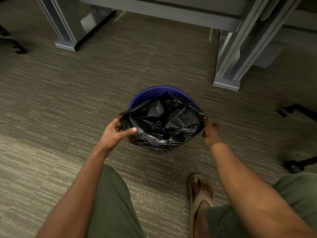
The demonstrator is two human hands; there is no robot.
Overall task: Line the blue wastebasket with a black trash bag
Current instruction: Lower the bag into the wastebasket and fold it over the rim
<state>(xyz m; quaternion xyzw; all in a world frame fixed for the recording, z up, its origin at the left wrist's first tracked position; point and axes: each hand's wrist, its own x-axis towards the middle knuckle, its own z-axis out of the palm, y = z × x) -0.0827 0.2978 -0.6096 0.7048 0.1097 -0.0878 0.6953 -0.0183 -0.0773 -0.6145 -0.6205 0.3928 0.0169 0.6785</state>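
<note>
The left hand [114, 133] pinched the bag's edge on the near-left side of the wastebasket [154, 95], and the right hand [211, 133] gripped the edge on its near-right side, the two held apart so the black trash bag [163, 124] stretched between them. The bag sat bunched in the wastebasket's mouth, draped over the near rim, with the far rim bare. To line it well, the hands probably needed to stretch the opening over that far rim, then press the slack down inside.
</note>
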